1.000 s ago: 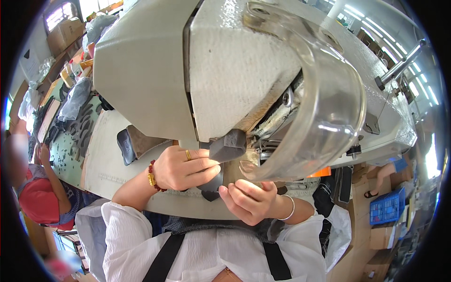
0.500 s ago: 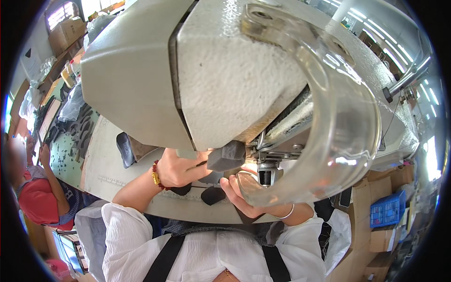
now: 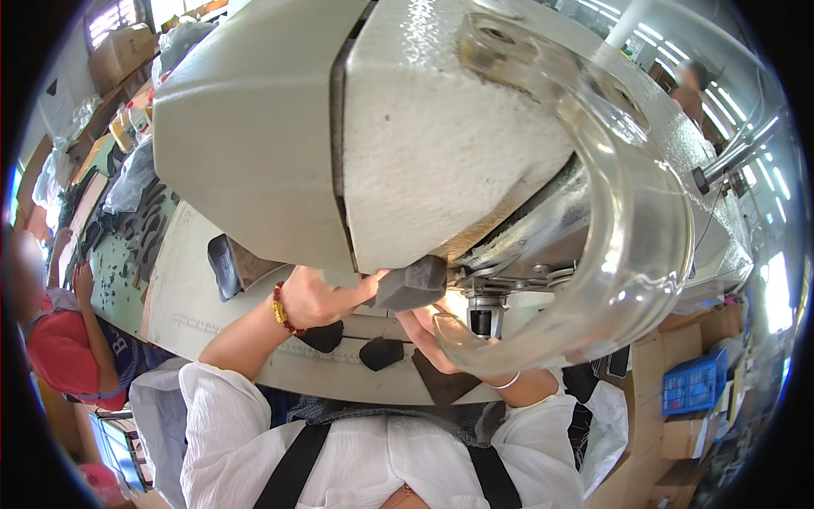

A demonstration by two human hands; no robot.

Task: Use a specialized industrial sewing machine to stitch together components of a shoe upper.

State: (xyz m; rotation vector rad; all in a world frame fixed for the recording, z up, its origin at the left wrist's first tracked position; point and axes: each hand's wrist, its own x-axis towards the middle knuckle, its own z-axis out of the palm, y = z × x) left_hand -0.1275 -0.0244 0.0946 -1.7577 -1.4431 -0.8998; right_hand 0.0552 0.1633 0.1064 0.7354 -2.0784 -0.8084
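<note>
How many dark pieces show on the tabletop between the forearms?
3: a black piece by the left hand, another black piece in the middle, a brown piece by the right hand. The hands or machine may hide more.

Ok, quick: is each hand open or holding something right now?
Left hand: fingers partly hidden by the grey block; grip cannot be told.
Right hand: partly behind the clear guard; grip cannot be told.

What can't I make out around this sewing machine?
Head view:
- Left hand: fingertips hidden behind the dark grey block.
- Right hand: fingertips obscured by the block and clear guard.
- Anything either holds: likewise hidden.
- Sewing machine: top cut off by the upper edge.
- Distant person: actions too small and blurred.
</note>
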